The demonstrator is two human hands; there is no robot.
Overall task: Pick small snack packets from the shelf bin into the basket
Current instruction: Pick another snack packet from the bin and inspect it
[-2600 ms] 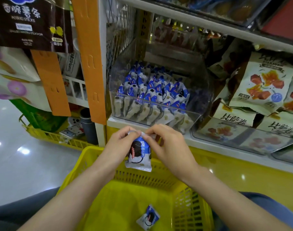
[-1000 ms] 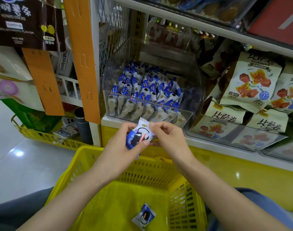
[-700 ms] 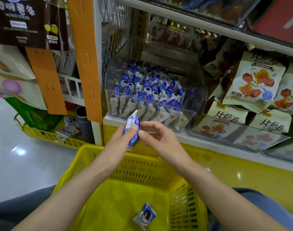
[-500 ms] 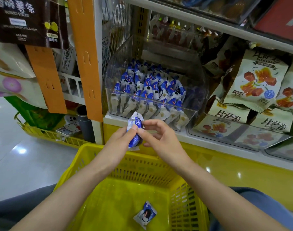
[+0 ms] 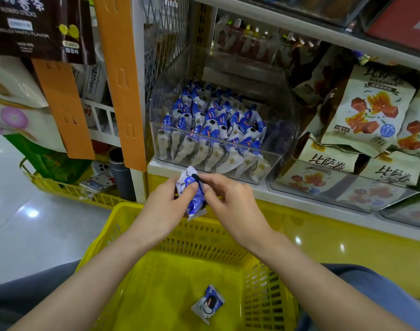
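Packet (image 5: 192, 195) pinched between both hands above the basket (image 5: 123, 225).
I see my left hand (image 5: 164, 206) and right hand (image 5: 230, 201) each closing their grip on it, just below the clear shelf bin (image 5: 218, 149) of matching packets; a second packet (image 5: 207, 304) lies on the basket floor.

head cam | looks fwd-down | close on basket (image 5: 142, 225), shelf bin (image 5: 263, 161) | edges prob. warped

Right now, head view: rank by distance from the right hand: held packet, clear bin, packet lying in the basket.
From the right hand:
1. Held packet, touching its fingertips, also gripped by the left hand.
2. Clear bin, just above on the shelf.
3. Packet lying in the basket, well below.
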